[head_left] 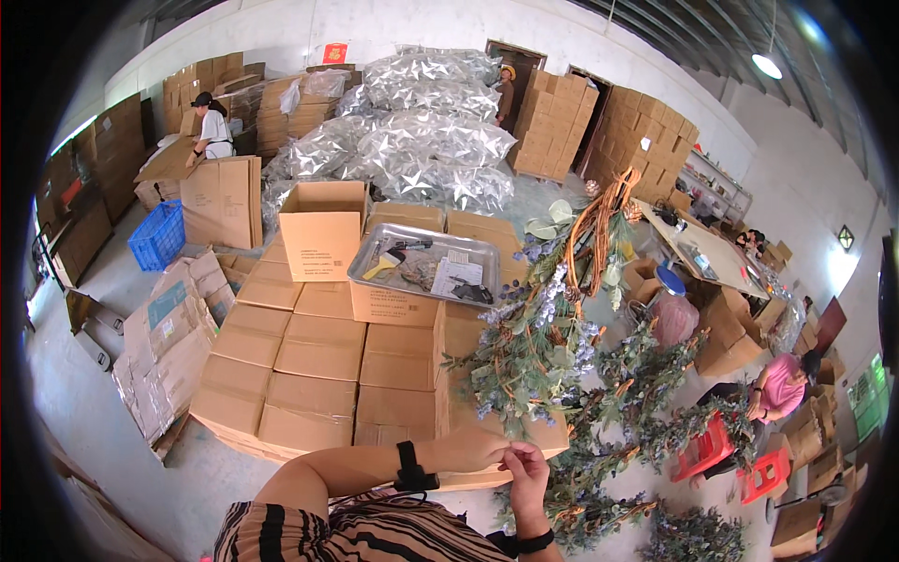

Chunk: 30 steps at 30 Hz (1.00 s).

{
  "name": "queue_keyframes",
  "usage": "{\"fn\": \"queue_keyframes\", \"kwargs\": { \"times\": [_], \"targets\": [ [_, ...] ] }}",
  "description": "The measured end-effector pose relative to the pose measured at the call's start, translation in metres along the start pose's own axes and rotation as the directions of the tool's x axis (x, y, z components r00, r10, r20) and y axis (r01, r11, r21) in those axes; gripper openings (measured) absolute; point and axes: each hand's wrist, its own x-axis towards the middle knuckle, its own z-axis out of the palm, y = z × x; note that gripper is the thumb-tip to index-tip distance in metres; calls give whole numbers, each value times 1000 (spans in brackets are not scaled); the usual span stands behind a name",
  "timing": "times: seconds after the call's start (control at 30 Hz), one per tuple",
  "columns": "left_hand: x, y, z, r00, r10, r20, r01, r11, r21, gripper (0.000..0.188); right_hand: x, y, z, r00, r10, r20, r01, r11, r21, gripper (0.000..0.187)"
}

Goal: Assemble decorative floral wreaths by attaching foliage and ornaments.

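Observation:
My left hand (476,450) and my right hand (526,465) meet at the near right corner of a stack of cartons. Both are closed, fingertips pinched together; whatever they hold is too small or hidden to name. Just beyond them, touching or nearly touching my fingers, is an artificial wreath (534,361) of green leaves and blue-purple flowers. Its bare brown twig ring (599,229) shows at the upper end. A dark strap with a small box sits on my left wrist, and a black band circles my right.
A metal tray (421,234) with tools and papers rests on the taped cartons (318,347), beside an open carton (323,229). More leafy wreaths (609,450) hang or lie to the right. Near red stools (707,448) is a person in pink (779,386). A blue crate (157,236) stands left.

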Motion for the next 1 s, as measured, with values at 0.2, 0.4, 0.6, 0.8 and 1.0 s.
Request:
{"fn": "queue_keyframes", "kwargs": {
  "times": [0.2,0.4,0.6,0.8,1.0],
  "targets": [
    [3,3,1,993,39,-112,-28,995,99,21,1,-3,4,987,-58,-147,55,998,-29,11],
    [2,8,4,991,20,-132,-2,990,138,21,0,1,9,971,-89,-223,98,995,29,11],
    [-4,9,2,983,108,-149,-74,973,218,16,-3,12,10,976,-62,-209,71,997,39,13],
    [-4,14,-2,982,173,-75,-142,941,307,11,-9,10,4,990,-5,-139,6,1000,11,16],
    [5,24,-5,986,157,-56,-136,951,277,10,-9,7,-2,993,94,-76,-82,985,150,18]
  ]
}}
